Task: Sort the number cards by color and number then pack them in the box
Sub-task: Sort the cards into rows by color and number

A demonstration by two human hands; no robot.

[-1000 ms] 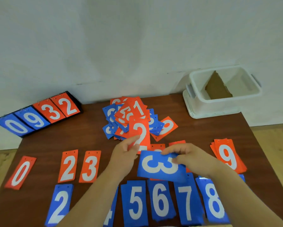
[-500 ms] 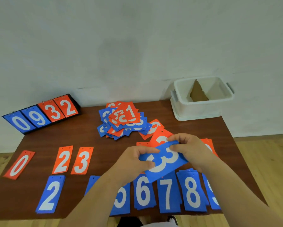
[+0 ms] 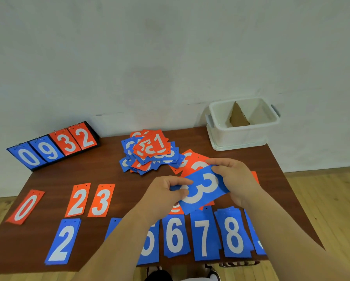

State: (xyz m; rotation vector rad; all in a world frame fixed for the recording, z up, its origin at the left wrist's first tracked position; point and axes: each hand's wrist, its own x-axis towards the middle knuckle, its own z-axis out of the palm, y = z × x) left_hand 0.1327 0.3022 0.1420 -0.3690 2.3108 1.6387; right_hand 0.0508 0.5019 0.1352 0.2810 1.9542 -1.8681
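Being held tilted above the counter [image 3: 54, 177], the blue 3 card [image 3: 205, 186] is gripped at its left end by the left hand [image 3: 166, 194] and at its right end by the right hand [image 3: 237, 179], the fingers of both curled round its edges. Part of the white numeral is covered by the left thumb. Orange cards [image 3: 194, 162] are seen behind and under the held card; their numbers are mostly hidden.

Along the near edge a row of blue cards is laid: a blue 2 [image 3: 63, 241], then a blue card [image 3: 112, 226] whose number is hidden by the left forearm, a half-covered one [image 3: 148, 244] that cannot be read with certainty, then the blue 6 [image 3: 175, 235], blue 7 [image 3: 205, 237] and blue 8 [image 3: 235, 235]. The last blue card [image 3: 255, 236] on the right is cut off by the right forearm. Farther left, an orange 0 [image 3: 25, 207], orange 2 [image 3: 78, 199] and orange 3 [image 3: 101, 200] are set out.

A mixed pile [image 3: 149, 153] of overlapping cards is left at the far middle, few numbers legible. The white box [image 3: 243, 136] is placed at the far right corner, a cardboard divider [image 3: 238, 116] inside. A flip scoreboard [image 3: 54, 147] is propped at the far left.
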